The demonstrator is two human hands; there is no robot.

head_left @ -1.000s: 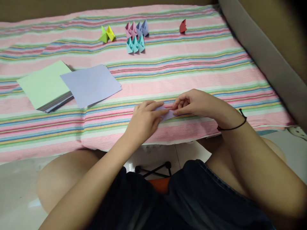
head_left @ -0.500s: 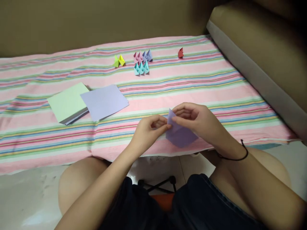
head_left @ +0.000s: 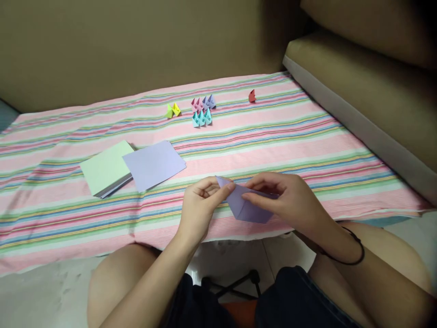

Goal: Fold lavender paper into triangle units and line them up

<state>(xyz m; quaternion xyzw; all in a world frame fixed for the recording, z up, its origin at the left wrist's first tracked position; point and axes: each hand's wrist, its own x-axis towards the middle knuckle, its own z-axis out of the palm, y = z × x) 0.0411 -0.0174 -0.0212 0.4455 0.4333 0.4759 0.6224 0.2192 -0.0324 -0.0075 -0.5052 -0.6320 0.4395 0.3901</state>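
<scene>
The left hand (head_left: 202, 203) is pinching the pointed end of a folded purple paper piece (head_left: 251, 212) between thumb and fingers; the right hand (head_left: 287, 195) is gripping its other side, thumb in front. The piece is hanging between them above the pink striped cloth (head_left: 297, 152). Compared with half a second ago, its tip is now pointing leftward rather than up, and its upper edge is running slantwise between the hands. The paper is hiding several fingertips, and the right hand is covering its far end. Left of the grip, one green-topped paper stack (head_left: 107, 166) is lying, its sheets too thin to count, with at least two lavender paper sheets (head_left: 155, 165) overlapping it. Beyond the grip, ten small folded paper pieces are standing: three turquoise (head_left: 202, 119), two pink (head_left: 198, 106), two lavender (head_left: 211, 101), one lime (head_left: 169, 112), one yellow (head_left: 176, 109) and, farther right, one red (head_left: 251, 96).
</scene>
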